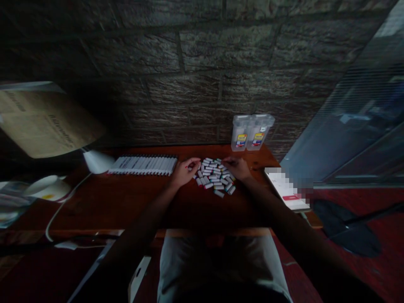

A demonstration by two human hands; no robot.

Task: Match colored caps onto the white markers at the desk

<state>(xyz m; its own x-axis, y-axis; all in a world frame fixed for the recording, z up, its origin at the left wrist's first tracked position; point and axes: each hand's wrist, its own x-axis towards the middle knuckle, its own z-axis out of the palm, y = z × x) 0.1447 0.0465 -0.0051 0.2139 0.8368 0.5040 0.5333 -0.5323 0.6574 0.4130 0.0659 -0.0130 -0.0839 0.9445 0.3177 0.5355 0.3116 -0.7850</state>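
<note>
A heap of several short white marker pens with coloured ends (215, 176) lies on the red-brown wooden table (126, 202). My left hand (184, 171) rests at the heap's left edge, its fingers curled round one pen with a reddish tip. At the heap's right edge my right hand (237, 167) lies with its fingers bent down onto the pens; what they grip, if anything, is hidden. A tidy row of white markers (143, 165) lies side by side to the left of my left hand.
Two clear plastic boxes with labels (251, 132) stand at the table's back edge against a stone-pattern wall. A white paper or booklet (288, 189) lies at the right edge. A lamp, a cable (59, 208) and a white object sit at the left.
</note>
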